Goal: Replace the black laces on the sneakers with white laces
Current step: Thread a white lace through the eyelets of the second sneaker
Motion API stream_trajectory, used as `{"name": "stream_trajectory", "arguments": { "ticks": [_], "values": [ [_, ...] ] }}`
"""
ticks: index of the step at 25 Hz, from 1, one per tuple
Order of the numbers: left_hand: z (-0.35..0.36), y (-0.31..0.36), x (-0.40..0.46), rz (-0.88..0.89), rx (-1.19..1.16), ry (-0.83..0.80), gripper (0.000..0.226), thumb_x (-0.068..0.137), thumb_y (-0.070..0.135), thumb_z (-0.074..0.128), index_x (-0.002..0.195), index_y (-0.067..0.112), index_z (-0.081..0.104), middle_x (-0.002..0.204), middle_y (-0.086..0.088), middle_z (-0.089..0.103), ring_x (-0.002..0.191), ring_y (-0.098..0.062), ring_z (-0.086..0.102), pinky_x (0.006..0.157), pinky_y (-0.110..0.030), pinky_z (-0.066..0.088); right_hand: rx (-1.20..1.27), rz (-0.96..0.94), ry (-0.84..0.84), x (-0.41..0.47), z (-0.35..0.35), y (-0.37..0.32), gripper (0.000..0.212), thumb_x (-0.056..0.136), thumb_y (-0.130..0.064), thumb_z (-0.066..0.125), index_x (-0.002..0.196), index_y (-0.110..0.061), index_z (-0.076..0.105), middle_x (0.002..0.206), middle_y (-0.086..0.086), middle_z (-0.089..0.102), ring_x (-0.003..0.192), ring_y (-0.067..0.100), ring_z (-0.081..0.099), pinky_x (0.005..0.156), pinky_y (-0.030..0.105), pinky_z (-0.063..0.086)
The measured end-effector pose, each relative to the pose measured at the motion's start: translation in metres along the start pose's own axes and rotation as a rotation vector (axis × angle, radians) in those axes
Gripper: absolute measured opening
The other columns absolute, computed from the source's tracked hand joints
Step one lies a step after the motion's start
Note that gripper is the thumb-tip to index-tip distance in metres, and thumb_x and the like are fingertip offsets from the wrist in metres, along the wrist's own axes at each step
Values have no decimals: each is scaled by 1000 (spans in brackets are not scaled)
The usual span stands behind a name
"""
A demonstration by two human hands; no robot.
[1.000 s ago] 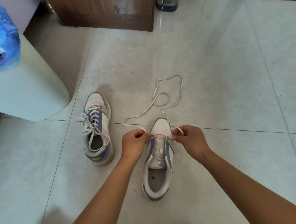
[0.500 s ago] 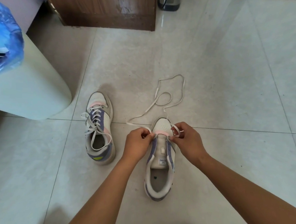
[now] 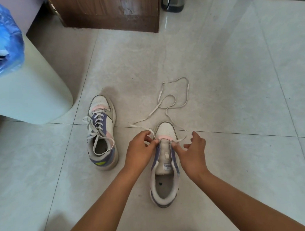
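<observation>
the unlaced sneaker (image 3: 165,163) stands on the floor with its toe pointing away, between both hands. the left hand (image 3: 140,150) pinches the white lace (image 3: 174,99) at the lowest eyelets; the right hand (image 3: 193,154) pinches its other run, outer fingers spread. slack trails beyond the toe.

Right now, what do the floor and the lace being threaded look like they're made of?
The floor: probably glazed ceramic or stone-look tile, given the grout lines and glossy reflections. The white lace: likely flat woven fabric, limp and matte, curling loosely on the tile.
</observation>
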State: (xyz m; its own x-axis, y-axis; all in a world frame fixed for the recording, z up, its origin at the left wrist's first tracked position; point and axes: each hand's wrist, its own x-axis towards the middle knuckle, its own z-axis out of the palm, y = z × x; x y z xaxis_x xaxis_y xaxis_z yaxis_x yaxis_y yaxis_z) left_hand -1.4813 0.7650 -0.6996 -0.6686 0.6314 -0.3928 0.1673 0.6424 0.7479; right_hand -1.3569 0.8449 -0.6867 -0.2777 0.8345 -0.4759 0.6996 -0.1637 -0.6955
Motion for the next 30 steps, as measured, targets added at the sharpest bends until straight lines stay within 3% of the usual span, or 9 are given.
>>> {"name": "stream_trajectory", "arguments": {
  "ticks": [2,7,13,16,20,22,24,26,30],
  "values": [
    [0,-2,-4,94,89,59,31,91,28,60,119,17,59,109,4,59,85,-9,57,76,-21,42,-158,-142,-21,-12,3,3,71,90,-29,60,146,-12,20,140,4,27,126,18,38,103,28,36],
    [3,-4,-10,302,315,17,33,91,28,58,121,14,61,120,3,57,109,-14,55,86,-25,43,-400,-393,-66,-11,16,3,35,90,-16,55,123,-7,50,122,8,46,109,24,48,90,26,40],
    [9,7,-10,189,483,-24,29,86,36,58,104,14,64,113,0,57,105,-19,54,86,-31,43,-478,-419,-51,-4,18,0,36,92,-9,46,127,-12,50,116,8,54,105,24,50,81,28,39],
    [15,13,-16,120,548,-8,21,92,24,47,103,12,61,111,-5,55,98,-23,55,81,-31,41,-537,-463,-66,-1,15,-1,30,91,-6,44,119,-9,56,108,10,60,97,28,55,76,33,42],
    [9,7,-17,242,463,15,26,92,12,46,112,15,63,105,-5,63,97,-23,59,86,-32,39,-706,-487,-164,4,4,-1,24,92,-7,43,112,-8,56,110,9,56,101,27,53,75,36,43],
    [4,2,-15,268,314,7,33,88,6,52,119,15,57,97,-3,68,94,-24,62,88,-34,42,-854,-582,-178,3,4,-7,18,84,-4,57,101,-4,61,104,14,57,95,31,55,67,38,46],
    [1,1,-15,226,234,-24,34,88,6,53,120,14,47,91,1,67,91,-25,63,83,-36,46,-988,-701,-184,2,9,-14,28,47,-2,83,69,-1,65,73,15,60,64,31,61,44,31,46],
    [1,1,-15,134,170,-50,26,90,10,53,113,15,42,89,6,62,92,-22,62,79,-34,47,-1077,-727,-175,7,15,-18,36,22,-4,85,49,-5,60,53,10,55,46,26,56,35,25,40],
    [5,-3,-17,2,-23,17,23,86,15,62,98,20,42,85,11,59,87,-14,61,76,-30,47,-1165,-955,-109,8,13,-20,13,44,-6,71,53,-8,61,58,7,55,52,22,55,40,25,38]
  ]
}}
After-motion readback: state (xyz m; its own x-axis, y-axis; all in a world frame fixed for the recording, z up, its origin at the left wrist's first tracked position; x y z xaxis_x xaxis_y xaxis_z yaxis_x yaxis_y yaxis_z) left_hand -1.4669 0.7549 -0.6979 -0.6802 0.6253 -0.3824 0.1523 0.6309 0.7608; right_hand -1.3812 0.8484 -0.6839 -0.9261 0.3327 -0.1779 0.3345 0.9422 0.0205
